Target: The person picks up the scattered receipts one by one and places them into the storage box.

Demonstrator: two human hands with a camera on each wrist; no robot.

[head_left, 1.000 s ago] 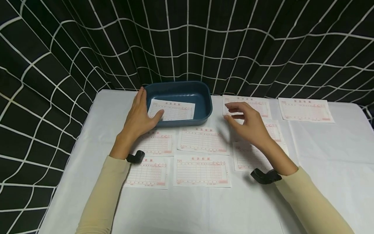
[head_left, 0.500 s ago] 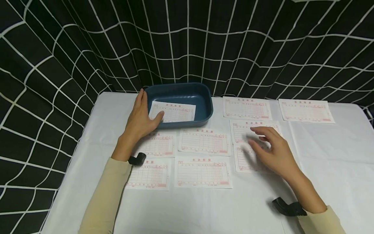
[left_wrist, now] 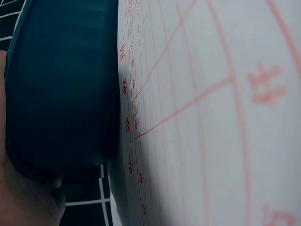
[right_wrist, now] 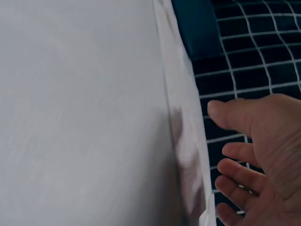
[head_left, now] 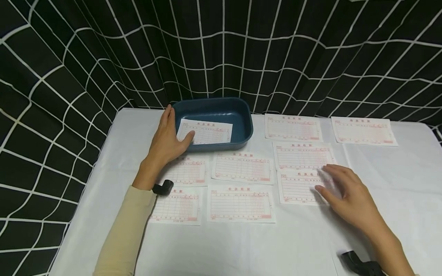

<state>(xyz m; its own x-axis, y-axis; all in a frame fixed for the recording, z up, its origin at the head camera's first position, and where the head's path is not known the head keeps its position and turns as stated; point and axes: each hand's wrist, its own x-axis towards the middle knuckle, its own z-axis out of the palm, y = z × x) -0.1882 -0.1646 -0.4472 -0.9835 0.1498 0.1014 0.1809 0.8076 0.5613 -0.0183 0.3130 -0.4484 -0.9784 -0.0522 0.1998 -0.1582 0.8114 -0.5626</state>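
A dark blue plastic bin [head_left: 246, 126] stands at the far edge of the white table, with a receipt slip [head_left: 207, 132] printed in red lying inside. My left hand [head_left: 165, 136] rests along the bin's left side, fingers straight, thumb over the near left corner. In the left wrist view that hand is against the bin [left_wrist: 63, 84]. My right hand [head_left: 352, 195] is over the right part of a receipt slip [head_left: 298, 188], fingers loosely bent and thumb apart. Nothing is between its fingers, as the right wrist view also shows of the hand [right_wrist: 258, 155].
More receipt slips lie flat in rows: one [head_left: 241, 204] near the middle, one [head_left: 243, 168] before the bin, two [head_left: 293, 127] along the back right edge, others partly under the left wrist. Behind the table [head_left: 235, 249] hangs a black cloth [head_left: 214, 50] with white grid lines.
My right hand has moved right and toward me, away from the back slip to the near right slip. My left hand stays at the bin. No slip has visibly moved.
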